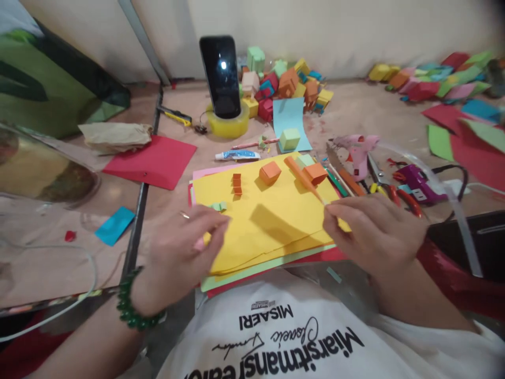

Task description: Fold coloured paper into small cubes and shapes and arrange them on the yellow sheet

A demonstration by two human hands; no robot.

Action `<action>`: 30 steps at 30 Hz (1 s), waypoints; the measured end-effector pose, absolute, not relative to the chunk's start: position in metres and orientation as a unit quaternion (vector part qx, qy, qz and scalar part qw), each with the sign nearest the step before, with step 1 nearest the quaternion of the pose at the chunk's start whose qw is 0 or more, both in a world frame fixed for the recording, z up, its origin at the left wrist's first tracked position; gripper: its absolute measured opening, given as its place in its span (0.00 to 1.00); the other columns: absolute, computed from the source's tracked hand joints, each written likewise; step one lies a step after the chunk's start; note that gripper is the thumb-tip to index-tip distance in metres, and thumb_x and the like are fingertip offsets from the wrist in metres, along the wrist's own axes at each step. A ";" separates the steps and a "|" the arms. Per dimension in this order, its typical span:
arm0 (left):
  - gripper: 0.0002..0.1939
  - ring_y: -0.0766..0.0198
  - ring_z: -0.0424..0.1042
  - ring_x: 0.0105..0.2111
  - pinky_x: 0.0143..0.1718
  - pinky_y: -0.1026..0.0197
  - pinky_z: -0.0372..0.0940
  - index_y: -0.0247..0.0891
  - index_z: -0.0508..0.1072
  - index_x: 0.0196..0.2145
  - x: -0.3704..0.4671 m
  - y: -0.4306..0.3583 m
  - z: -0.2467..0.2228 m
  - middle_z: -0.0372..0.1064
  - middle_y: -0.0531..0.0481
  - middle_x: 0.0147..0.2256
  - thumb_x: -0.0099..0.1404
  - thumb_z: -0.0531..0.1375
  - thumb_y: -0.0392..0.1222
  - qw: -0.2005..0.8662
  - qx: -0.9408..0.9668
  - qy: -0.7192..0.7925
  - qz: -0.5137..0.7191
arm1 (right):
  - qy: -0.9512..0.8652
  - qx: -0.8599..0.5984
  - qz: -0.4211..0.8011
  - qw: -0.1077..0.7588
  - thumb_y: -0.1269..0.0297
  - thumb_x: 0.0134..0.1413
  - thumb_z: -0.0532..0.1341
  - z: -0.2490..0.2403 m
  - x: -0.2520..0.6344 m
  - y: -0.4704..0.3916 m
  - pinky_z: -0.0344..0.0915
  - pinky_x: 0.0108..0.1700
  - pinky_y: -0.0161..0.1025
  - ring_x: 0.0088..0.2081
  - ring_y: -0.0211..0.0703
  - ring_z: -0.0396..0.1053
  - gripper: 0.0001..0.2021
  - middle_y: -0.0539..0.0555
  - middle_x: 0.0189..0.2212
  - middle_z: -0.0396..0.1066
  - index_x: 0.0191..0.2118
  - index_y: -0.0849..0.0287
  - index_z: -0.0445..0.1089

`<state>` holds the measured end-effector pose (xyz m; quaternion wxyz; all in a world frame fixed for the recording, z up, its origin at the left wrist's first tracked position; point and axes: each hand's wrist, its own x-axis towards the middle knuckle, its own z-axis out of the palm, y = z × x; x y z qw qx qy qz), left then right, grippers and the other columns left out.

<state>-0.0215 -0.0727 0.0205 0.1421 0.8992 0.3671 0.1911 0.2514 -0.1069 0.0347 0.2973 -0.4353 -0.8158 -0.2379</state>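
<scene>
My left hand (185, 245), with a green bead bracelet (132, 302) at its wrist, hovers by the left edge of the yellow paper sheets (244, 226). Its fingers are pressed together; what they hold, if anything, is hidden. On the right, my right hand (373, 229) pinches the near end of a long slim orange piece (302, 178), which slants over the paper. An orange paper box (270, 172) and another orange box (314, 172) sit on the sheets. Left of them lie a small folded orange strip (236, 185) and a folded green scrap (219, 206).
Behind the sheets, a phone (221, 79) leans in a yellow tape roll (228, 125) beside piled paper boxes (288, 81). Right are a pink glue gun (357, 150), scissors (376, 173), and red-handled pliers (408, 202). Red paper (158, 163) and a plastic container (43, 168) lie left.
</scene>
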 end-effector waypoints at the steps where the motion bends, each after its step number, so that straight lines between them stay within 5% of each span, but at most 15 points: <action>1: 0.13 0.61 0.74 0.39 0.39 0.61 0.70 0.36 0.73 0.45 -0.012 -0.076 0.016 0.75 0.44 0.39 0.68 0.51 0.40 0.239 0.866 0.392 0.198 | -0.821 -0.423 -0.237 0.303 0.75 0.56 0.59 0.037 0.241 -0.109 0.63 0.28 0.37 0.25 0.37 0.64 0.08 0.51 0.25 0.72 0.31 0.54 0.66; 4: 0.22 0.62 0.75 0.32 0.34 0.62 0.71 0.33 0.75 0.34 0.018 -0.082 0.006 0.76 0.45 0.30 0.70 0.46 0.49 0.524 0.728 0.388 0.213 | -0.852 -0.363 -0.245 0.289 0.75 0.56 0.59 0.035 0.213 -0.118 0.65 0.29 0.37 0.27 0.38 0.65 0.05 0.54 0.27 0.74 0.32 0.59 0.69; 6: 0.23 0.63 0.74 0.28 0.32 0.61 0.71 0.33 0.72 0.29 0.030 -0.080 0.008 0.74 0.46 0.26 0.68 0.48 0.52 0.609 0.639 0.405 0.239 | -0.866 -0.351 -0.216 0.282 0.72 0.56 0.60 0.029 0.206 -0.124 0.67 0.32 0.38 0.30 0.41 0.67 0.03 0.56 0.30 0.75 0.35 0.62 0.71; 8: 0.21 0.64 0.72 0.27 0.30 0.62 0.69 0.34 0.69 0.26 0.031 -0.074 0.015 0.72 0.48 0.24 0.66 0.50 0.52 0.632 0.608 0.419 0.237 | -0.878 -0.356 -0.118 0.296 0.61 0.57 0.61 0.027 0.209 -0.125 0.70 0.41 0.43 0.40 0.46 0.69 0.11 0.59 0.38 0.74 0.42 0.63 0.71; 12: 0.16 0.70 0.62 0.21 0.25 0.67 0.61 0.36 0.63 0.20 0.024 -0.063 0.035 0.62 0.54 0.18 0.64 0.50 0.43 0.605 0.712 0.351 0.065 | -0.833 -0.417 0.080 0.354 0.51 0.55 0.61 0.043 0.228 -0.114 0.67 0.52 0.49 0.55 0.52 0.64 0.24 0.62 0.54 0.65 0.55 0.57 0.64; 17: 0.12 0.72 0.50 0.18 0.21 0.66 0.48 0.37 0.54 0.17 0.031 -0.051 0.051 0.49 0.58 0.17 0.56 0.50 0.36 0.484 0.833 0.260 -0.057 | -0.763 -0.435 0.338 0.337 0.61 0.56 0.61 0.046 0.229 -0.094 0.71 0.40 0.38 0.37 0.41 0.72 0.17 0.54 0.37 0.74 0.52 0.56 0.67; 23: 0.14 0.70 0.55 0.21 0.24 0.67 0.53 0.37 0.60 0.22 0.027 -0.031 0.049 0.55 0.57 0.20 0.62 0.49 0.47 0.465 0.817 0.341 0.015 | -0.654 -0.531 0.328 0.427 0.65 0.53 0.61 0.017 0.237 -0.083 0.67 0.33 0.34 0.33 0.39 0.70 0.11 0.53 0.31 0.72 0.43 0.59 0.70; 30: 0.13 0.60 0.71 0.34 0.35 0.61 0.63 0.38 0.73 0.34 0.011 -0.032 0.012 0.74 0.48 0.34 0.65 0.51 0.44 0.285 0.849 0.444 0.017 | -0.590 -0.583 0.385 0.405 0.65 0.47 0.60 -0.011 0.250 -0.073 0.66 0.30 0.34 0.29 0.37 0.67 0.13 0.50 0.27 0.67 0.41 0.60 0.69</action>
